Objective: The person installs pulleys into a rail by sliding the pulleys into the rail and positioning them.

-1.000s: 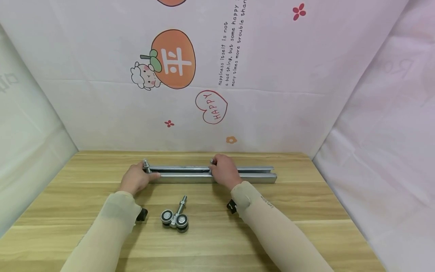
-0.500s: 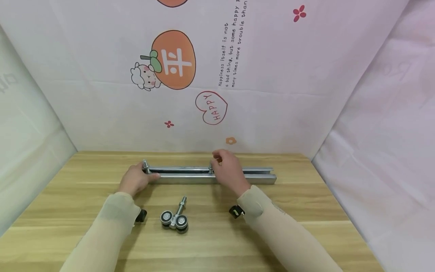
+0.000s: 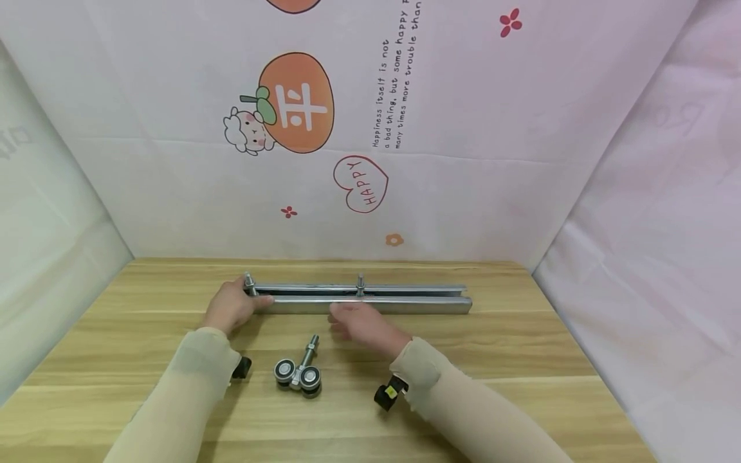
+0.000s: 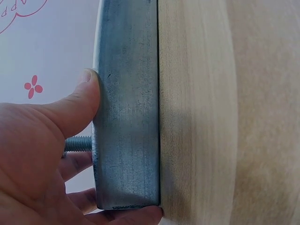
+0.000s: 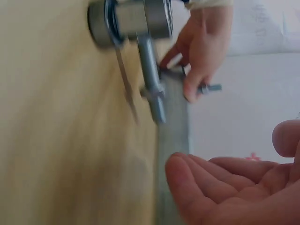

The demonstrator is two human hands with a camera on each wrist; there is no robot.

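A metal channel rail (image 3: 417, 307) lies across the back of the table, slot upward. My left hand (image 3: 228, 305) grips its left end; in the left wrist view the thumb presses the edge of the rail (image 4: 126, 108) and fingertips reach round its end. A threaded bolt (image 3: 249, 283) sticks up beside that hand, and a second bolt (image 3: 360, 285) stands upright in the slot near mid-rail. In front of the rail, my right hand (image 3: 370, 326) holds nothing, its fingers loosely bent. Nearer me lies a roller trolley (image 3: 298, 374) with wheels and a threaded stem, also in the right wrist view.
The wood-grain table (image 3: 492, 386) ends at a printed white cloth backdrop (image 3: 463, 193). More white cloth hangs along the left and right sides. A small black device (image 3: 389, 392) hangs from the right wrist.
My right hand has let go of the mid-rail bolt, lifted off and come toward me, in front of the rail. The left hand stays on the rail's end.
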